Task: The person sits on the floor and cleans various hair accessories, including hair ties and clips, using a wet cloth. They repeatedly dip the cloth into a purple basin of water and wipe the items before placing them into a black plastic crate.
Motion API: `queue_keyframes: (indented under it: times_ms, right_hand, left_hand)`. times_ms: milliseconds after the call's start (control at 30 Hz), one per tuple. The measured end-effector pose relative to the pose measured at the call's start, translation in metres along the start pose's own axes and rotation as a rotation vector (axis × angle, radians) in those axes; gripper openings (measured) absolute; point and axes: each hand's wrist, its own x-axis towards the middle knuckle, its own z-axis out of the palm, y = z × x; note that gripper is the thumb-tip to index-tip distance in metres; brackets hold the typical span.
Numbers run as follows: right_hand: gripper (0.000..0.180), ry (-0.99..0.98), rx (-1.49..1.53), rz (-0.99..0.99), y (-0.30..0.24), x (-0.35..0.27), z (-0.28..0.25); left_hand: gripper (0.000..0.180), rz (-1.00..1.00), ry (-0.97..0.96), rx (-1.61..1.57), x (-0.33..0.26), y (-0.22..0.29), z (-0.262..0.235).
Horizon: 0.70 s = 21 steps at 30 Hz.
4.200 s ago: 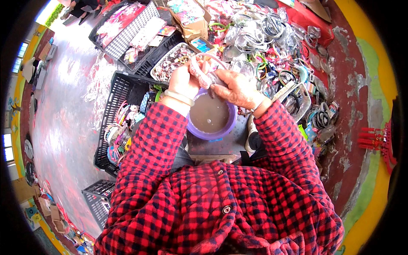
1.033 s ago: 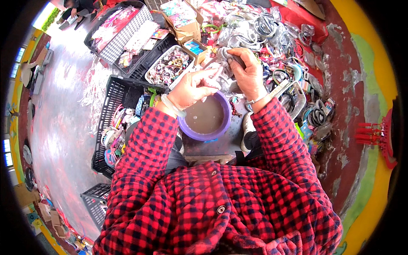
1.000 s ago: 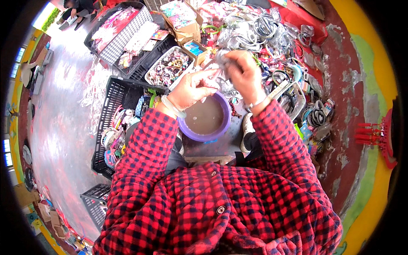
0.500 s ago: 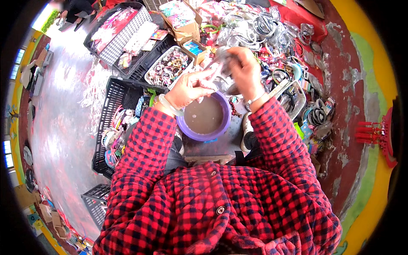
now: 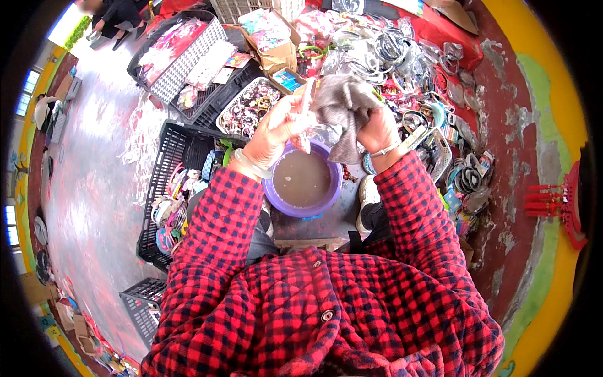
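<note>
My right hand (image 5: 379,131) grips a grey cloth (image 5: 344,108) bunched above the far rim of a purple bowl (image 5: 305,208) of murky brown water. My left hand (image 5: 276,129) pinches a thin pale pink stick-like item (image 5: 308,100) upright against the cloth. Both sleeves are red and black check. A bangle sits on my left wrist and a thin bracelet on my right. The bowl rests on a grey surface between my knees.
Black plastic crates (image 5: 179,151) of hair accessories stand to the left. A white tray (image 5: 248,103) of small trinkets and cardboard boxes (image 5: 270,38) lie ahead. Heaps of bangles and headbands (image 5: 402,56) cover the red cloth at right. A person (image 5: 116,12) sits at the far left.
The cloth has risen and spread out wider in my right hand. My left hand has lifted the thin item up against it, above the bowl's rim.
</note>
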Motion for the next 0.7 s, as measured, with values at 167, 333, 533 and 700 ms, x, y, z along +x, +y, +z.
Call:
queue_keyframes:
  times_ms: [167, 333, 533, 700]
  right_hand:
    - [0.029, -0.122, -0.014, 0.132, 0.02, -0.013, 0.013]
    - [0.016, -0.197, -0.132, 0.063, 0.024, -0.011, 0.007]
    - [0.036, -0.109, -0.19, 0.045, 0.05, -0.019, 0.012]
    - [0.025, 0.009, -0.221, 0.141, 0.049, -0.025, 0.015]
  left_hand:
    - [0.022, -0.009, 0.108, 0.07, 0.005, -0.01, -0.006]
    - [0.011, 0.118, 0.129, 0.329, 0.006, -0.016, -0.002]
    - [0.013, 0.183, 0.035, 0.671, 0.004, -0.019, -0.006]
    - [0.011, 0.243, 0.008, 0.805, 0.005, -0.027, -0.012]
